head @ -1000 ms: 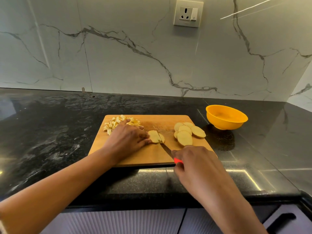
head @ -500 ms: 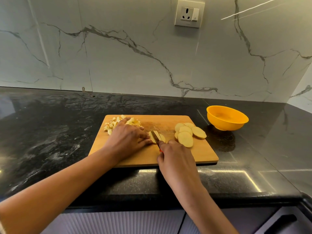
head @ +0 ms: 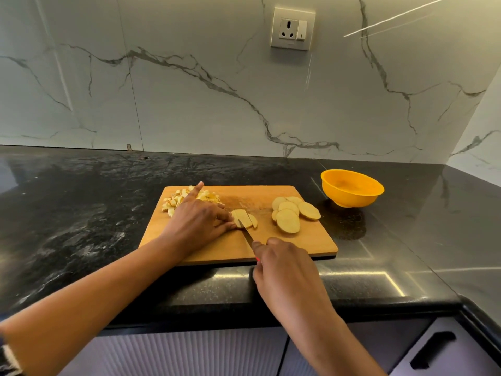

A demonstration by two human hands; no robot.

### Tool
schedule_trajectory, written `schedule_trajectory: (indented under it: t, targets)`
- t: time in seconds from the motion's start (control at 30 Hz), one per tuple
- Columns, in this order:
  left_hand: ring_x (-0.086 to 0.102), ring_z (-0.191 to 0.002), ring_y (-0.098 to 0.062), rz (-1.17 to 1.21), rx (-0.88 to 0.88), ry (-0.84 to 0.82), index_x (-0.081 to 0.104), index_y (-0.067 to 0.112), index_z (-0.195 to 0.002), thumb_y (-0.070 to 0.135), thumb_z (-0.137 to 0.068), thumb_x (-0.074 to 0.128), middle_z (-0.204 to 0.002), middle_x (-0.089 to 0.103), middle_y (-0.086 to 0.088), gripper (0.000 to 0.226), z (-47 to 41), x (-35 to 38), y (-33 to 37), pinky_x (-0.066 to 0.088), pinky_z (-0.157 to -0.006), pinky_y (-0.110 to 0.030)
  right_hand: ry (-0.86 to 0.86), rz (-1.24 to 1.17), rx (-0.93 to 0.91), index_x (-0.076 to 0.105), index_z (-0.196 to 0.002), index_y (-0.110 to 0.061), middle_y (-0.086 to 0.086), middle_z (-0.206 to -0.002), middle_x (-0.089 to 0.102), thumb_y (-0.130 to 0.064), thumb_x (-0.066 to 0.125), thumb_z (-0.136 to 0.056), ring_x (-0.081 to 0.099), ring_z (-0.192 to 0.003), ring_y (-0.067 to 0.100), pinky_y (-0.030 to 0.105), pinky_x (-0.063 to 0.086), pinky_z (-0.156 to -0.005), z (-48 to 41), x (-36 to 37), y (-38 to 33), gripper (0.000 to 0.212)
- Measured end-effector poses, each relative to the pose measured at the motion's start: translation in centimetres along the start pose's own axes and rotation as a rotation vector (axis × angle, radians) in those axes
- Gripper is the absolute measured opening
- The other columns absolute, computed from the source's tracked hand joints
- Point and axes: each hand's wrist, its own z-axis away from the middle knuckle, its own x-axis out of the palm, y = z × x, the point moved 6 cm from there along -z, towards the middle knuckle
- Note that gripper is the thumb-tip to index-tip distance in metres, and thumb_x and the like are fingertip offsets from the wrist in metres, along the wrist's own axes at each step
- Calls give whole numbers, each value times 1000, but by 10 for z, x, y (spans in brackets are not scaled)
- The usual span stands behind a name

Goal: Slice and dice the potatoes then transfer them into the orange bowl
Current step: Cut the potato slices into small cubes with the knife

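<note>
**A:** Where do the potatoes lie?

**B:** All on the cutting board [head: 311,241], in the middle of the frame. The diced potato [head: 173,203] is heaped at the board's upper left corner. A pile of round potato slices [head: 290,215] overlaps toward its upper right. Between the two lie a few potato strips [head: 245,218], side by side and touching.

**A:** And the hands?

**B:** The left hand [head: 199,226] comes in from the lower left and rests on the board. Its fingers [head: 222,213] are stretched nearly flat, with tips and thumb pressed against the left side of the strips. One finger lifts up over the dice.

**A:** The right one?

**B:** The right hand [head: 284,267] is at the board's lower edge, its fingers [head: 257,246] curled tightly round the handle of the knife [head: 248,236]. Only a sliver of red handle shows under the hand. The blade runs up and left from the hand, and its tip meets the lower end of the strips, just beside the left thumb.

**A:** The orange bowl?

**B:** The orange bowl [head: 352,189] stands upright on the dark surface [head: 81,213], right of the board's upper right corner and clear of it, near the slices.

**A:** Anything else?

**B:** A wall socket [head: 292,29] at the top of the frame, on veined marble, and a dark cabinet handle [head: 431,348] at the lower right.
</note>
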Motion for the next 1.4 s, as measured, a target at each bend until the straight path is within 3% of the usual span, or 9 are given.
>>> schedule_trajectory:
  t: [0.3, 0.37, 0.47, 0.6, 1.0, 1.13, 1.23, 1.33, 1.4]
  targets:
    - [53, -121, -7, 93, 62, -9, 60, 25, -122, 41, -87, 60, -125, 61, 6, 38, -4, -1, -5, -9, -115, -30, 202, -24, 101, 44, -141, -29, -6, -105, 58, -28, 44, -99, 46, -82, 4, 14, 33, -61, 0, -33, 33, 42]
    - [39, -132, -4, 105, 161, -167, 46, 28, -135, 31, -90, 59, -140, 46, 10, 47, -14, 4, -2, -2, -118, -39, 239, 8, 164, 43, -142, -29, -6, -111, 60, -29, 45, -99, 51, -88, 5, 17, 36, -68, -11, -29, 46, 43]
    - [21, -135, 2, 178, 251, -481, 32, 37, -141, 18, -91, 58, -149, 30, 17, 59, -32, 8, 6, -1, -114, -32, 236, 7, 207, 44, -142, -28, -6, -114, 61, -30, 47, -98, 57, -97, 8, 19, 43, -74, -18, -21, 55, 43]
    - [25, -135, -2, 253, 284, -758, 45, 37, -135, 13, -88, 62, -147, 35, 14, 55, -52, 13, 9, 18, -111, -29, 220, -17, 202, 40, -144, -29, -6, -114, 57, -29, 44, -100, 54, -99, 7, 18, 38, -73, -16, -15, 59, 44]
    - [52, -101, -7, 227, 90, -551, 59, 28, -124, 40, -83, 67, -122, 58, 7, 43, -50, 10, 5, 44, -92, -24, 161, -71, 143, 40, -143, -29, -6, -111, 55, -29, 43, -100, 49, -92, 7, 19, 35, -70, -10, -16, 51, 44]
    - [51, -99, -6, -35, -22, -367, 55, 24, -129, 59, -84, 54, -124, 58, 6, 57, -33, 7, 18, 41, -86, -20, 111, -75, 117, 45, -140, -29, -5, -108, 56, -28, 45, -99, 50, -91, 9, 20, 39, -71, -10, -12, 47, 41]
    - [47, -122, -14, -174, -132, -270, 42, 27, -139, 71, -81, 42, -138, 50, 4, 73, -15, 4, 19, 37, -100, -30, 87, -61, 115, 49, -137, -28, -4, -109, 58, -27, 45, -99, 54, -98, 11, 22, 41, -75, -13, -8, 48, 39]
    - [17, -143, -17, -175, -245, -289, 23, 27, -147, 90, -62, 2, -155, 22, 3, 109, 9, 3, 5, 6, -116, -41, 62, -36, 125, 54, -132, -25, -3, -109, 59, -27, 45, -98, 55, -98, 12, 24, 44, -77, -15, -5, 50, 35]
    - [-13, -143, -14, -175, -232, -341, 9, 25, -150, 90, -42, -25, -158, -3, 2, 130, 23, 7, 1, -15, -111, -44, 58, -20, 126, 55, -130, -24, -2, -108, 58, -26, 44, -99, 56, -97, 13, 24, 43, -74, -15, -4, 50, 34]
